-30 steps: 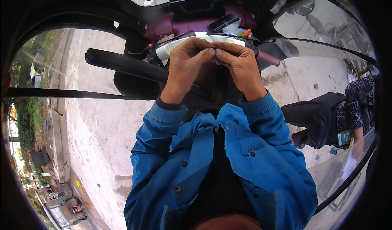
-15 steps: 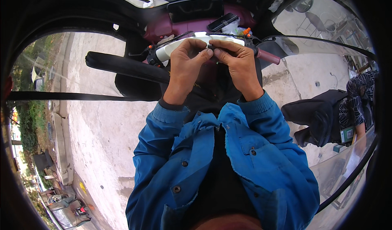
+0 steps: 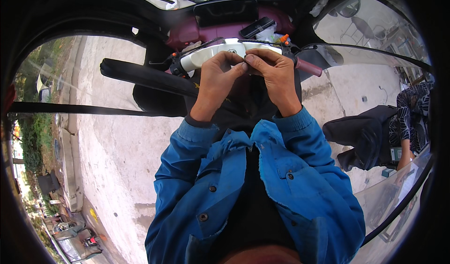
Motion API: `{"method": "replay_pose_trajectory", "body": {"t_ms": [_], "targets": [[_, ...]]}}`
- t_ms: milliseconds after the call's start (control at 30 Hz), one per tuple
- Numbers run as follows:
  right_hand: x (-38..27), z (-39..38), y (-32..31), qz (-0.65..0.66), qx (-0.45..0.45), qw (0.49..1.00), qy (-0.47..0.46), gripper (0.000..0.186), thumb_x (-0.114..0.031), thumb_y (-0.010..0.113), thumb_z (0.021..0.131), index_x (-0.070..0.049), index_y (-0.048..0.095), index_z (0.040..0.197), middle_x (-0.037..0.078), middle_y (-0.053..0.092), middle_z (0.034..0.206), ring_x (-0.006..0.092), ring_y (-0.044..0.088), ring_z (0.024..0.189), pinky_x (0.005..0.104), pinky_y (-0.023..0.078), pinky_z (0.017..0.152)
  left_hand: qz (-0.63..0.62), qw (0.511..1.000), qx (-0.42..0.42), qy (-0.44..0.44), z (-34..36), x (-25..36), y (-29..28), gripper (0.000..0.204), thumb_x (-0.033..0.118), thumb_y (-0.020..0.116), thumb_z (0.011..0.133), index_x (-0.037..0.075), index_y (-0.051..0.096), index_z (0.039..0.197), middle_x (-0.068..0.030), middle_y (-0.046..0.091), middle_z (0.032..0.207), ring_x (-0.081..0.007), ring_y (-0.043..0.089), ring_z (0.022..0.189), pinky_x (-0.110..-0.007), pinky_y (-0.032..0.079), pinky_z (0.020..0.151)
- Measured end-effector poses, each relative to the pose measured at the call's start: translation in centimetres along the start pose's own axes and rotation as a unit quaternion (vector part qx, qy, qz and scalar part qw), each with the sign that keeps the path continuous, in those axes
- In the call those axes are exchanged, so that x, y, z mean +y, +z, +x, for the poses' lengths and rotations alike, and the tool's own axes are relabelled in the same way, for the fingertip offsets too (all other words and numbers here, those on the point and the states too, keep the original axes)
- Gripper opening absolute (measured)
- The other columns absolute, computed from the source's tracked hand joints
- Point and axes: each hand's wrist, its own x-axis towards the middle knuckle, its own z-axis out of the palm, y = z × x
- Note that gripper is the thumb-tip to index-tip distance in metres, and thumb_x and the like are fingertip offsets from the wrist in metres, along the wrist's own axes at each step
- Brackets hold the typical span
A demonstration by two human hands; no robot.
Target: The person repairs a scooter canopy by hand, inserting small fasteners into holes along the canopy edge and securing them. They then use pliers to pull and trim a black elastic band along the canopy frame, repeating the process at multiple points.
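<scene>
Both hands meet at their fingertips in front of a white handlebar cover (image 3: 192,61). My left hand (image 3: 219,79) is closed, thumb and forefinger pinched near a tiny dark piece. My right hand (image 3: 275,76) is closed too, its thumb and fingertips pressed together right against the left fingertips. Most of the small dark thing between them is hidden by the fingers, so its kind cannot be made out. To the right of my right hand sticks out a reddish handlebar grip (image 3: 309,67); the left-side handlebar controls (image 3: 175,65) are beyond my left hand.
A purple dashboard (image 3: 213,28) with a dark screen (image 3: 226,12) and a black phone-like object (image 3: 257,27) lies ahead. A padded black bar (image 3: 140,74) crosses at left. On the right, past a clear side curtain, a person in a patterned sleeve (image 3: 413,105) is beside a dark seat (image 3: 363,135).
My left hand has shifted slightly right and down, and its fingertips have closed in on the right ones. The dark piece shows less. At right, the other person's arm has moved.
</scene>
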Motion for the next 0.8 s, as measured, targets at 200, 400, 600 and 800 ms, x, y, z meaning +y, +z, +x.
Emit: {"method": "replay_pose_trajectory", "body": {"t_ms": [200, 400, 600, 800], "targets": [[0.6, 0.1, 0.1, -0.027, 0.020, 0.999, -0.034, 0.021, -0.009, 0.078, 0.100, 0.002, 0.079, 0.118, 0.010, 0.079, 0.106, 0.0160, 0.075, 0.093, 0.0294, 0.065, 0.085, -0.007, 1.000, 0.009, 0.001, -0.4, 0.1, 0.3, 0.021, 0.010, 0.082, 0.095, -0.003, 0.077, 0.110, -0.0073, 0.078, 0.098, -0.0132, 0.072, 0.093, -0.026, 0.056, 0.087], [1.3, -0.1, 0.2, -0.019, 0.022, 0.997, -0.066, 0.019, -0.007, 0.077, 0.100, 0.002, 0.079, 0.117, 0.007, 0.079, 0.105, 0.0127, 0.074, 0.093, 0.0258, 0.063, 0.084, 0.005, 0.999, 0.027, 0.027, -0.6, 0.5, 0.9, 0.021, 0.008, 0.082, 0.094, -0.004, 0.076, 0.110, -0.0082, 0.078, 0.098, -0.0135, 0.072, 0.090, -0.028, 0.058, 0.085], [1.2, -0.4, 0.0, -0.074, 0.015, 0.992, -0.105, 0.016, -0.004, 0.076, 0.100, 0.001, 0.078, 0.115, 0.004, 0.077, 0.104, 0.0102, 0.071, 0.091, 0.0237, 0.060, 0.083, 0.034, 0.998, 0.014, 0.042, -0.4, 0.5, 0.9, 0.020, 0.007, 0.076, 0.095, -0.009, 0.072, 0.106, -0.0095, 0.076, 0.092, -0.0130, 0.070, 0.083, -0.028, 0.057, 0.076], [0.6, -0.8, -0.3, -0.194, -0.014, 0.964, -0.183, 0.011, 0.003, 0.071, 0.098, -0.001, 0.071, 0.108, 0.007, 0.073, 0.098, 0.0147, 0.073, 0.087, 0.0284, 0.057, 0.076, 0.088, 0.996, -0.020, 0.002, -0.2, 0.7, 0.3, 0.020, 0.011, 0.073, 0.095, -0.008, 0.070, 0.102, -0.0078, 0.073, 0.089, -0.0127, 0.066, 0.081, -0.029, 0.054, 0.076]]}}
